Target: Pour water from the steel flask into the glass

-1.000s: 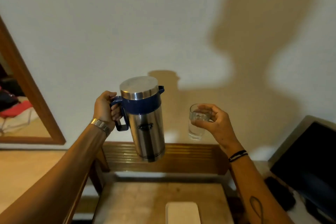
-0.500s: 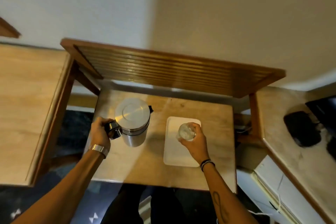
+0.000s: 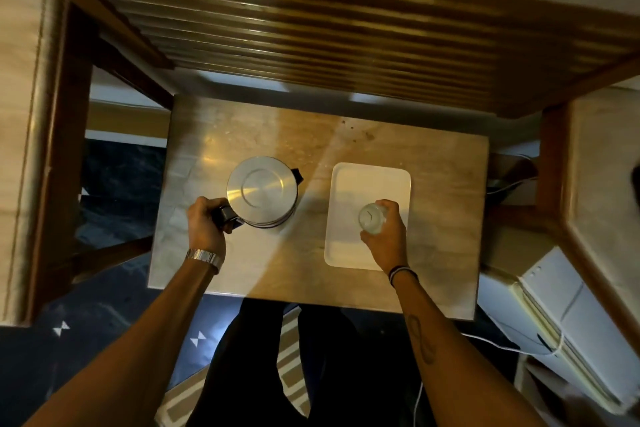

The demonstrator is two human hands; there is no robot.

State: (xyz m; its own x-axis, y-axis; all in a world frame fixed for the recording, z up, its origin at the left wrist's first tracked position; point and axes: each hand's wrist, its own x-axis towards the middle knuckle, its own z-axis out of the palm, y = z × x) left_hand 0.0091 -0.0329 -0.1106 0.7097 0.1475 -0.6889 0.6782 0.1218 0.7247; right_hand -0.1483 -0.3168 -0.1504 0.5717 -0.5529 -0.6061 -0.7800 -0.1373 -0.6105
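Flask [image 3: 262, 191] lowered onto table [image 3: 433, 184], left grip [image 3: 205, 226] on handle; right grip [image 3: 386, 232] holds glass [image 3: 371, 218]

The flask [image 3: 262, 191] stands upright on the left of the worktop [image 3: 311, 281]; the tray [image 3: 367, 184] lies to its right, apart from it; the glass [image 3: 371, 216] sits on the tray's near half; a slatted shelf [image 3: 311, 28] hangs behind.

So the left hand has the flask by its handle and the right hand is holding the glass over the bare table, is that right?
Not quite. In the head view the glass in the right hand is over the white tray, not bare table. The left hand does grip the flask handle.
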